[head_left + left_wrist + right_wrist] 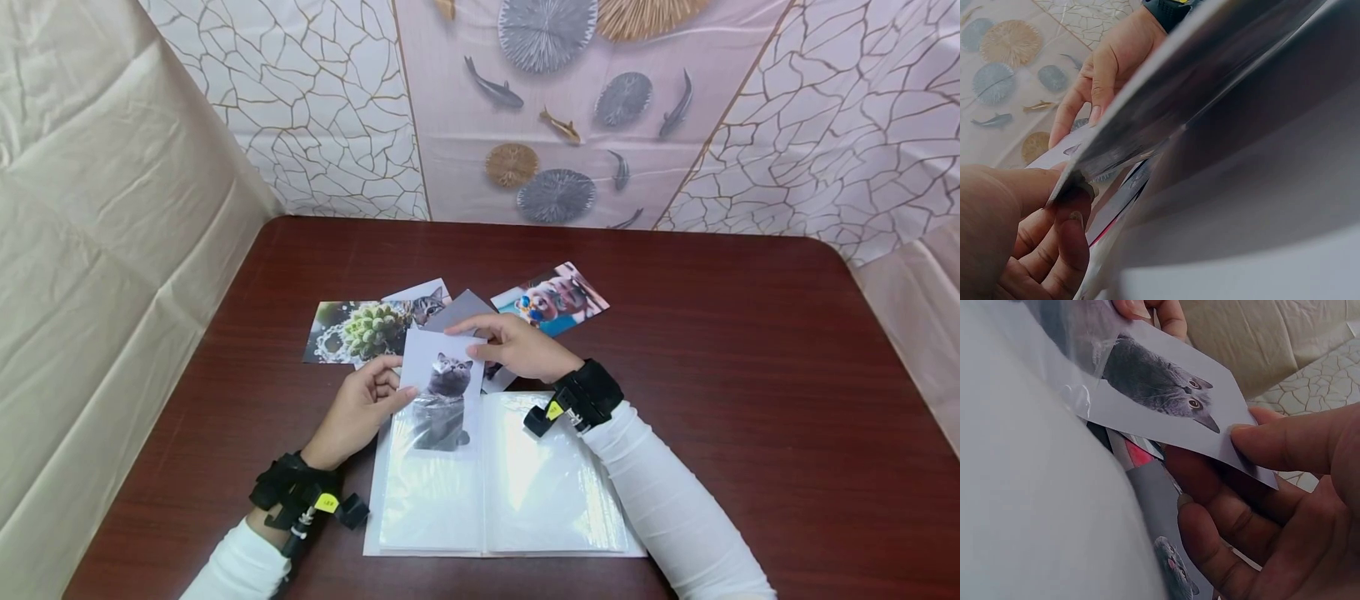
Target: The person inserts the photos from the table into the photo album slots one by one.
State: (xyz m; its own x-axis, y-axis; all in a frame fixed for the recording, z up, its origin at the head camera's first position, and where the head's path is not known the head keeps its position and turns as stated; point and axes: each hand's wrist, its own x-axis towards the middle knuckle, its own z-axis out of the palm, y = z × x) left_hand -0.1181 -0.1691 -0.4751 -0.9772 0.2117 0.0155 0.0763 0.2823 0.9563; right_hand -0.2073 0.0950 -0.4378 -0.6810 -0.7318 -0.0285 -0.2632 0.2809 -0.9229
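Observation:
A photo album (558, 492) lies spread on the table with clear plastic pockets on both pages. The lower part of a grey cat photo (456, 379) is inside the left page's pocket, its upper part sticking out above the opening. At the photo's upper right corner, my right hand (528, 348) pinches it between thumb and fingers, as the right wrist view also shows. My left hand (363, 408) pinches the outer edge of the album page (1079, 159) near the pocket mouth. The pocket film (1088, 381) wrinkles over the cat's body.
Behind the album lie loose photos: a succulent photo (371, 332), a colourful photo (555, 298) and partly covered cat photos (1175, 569). They rest on a dark red-brown table (720, 375). A patterned cloth (480, 108) hangs at the far edge.

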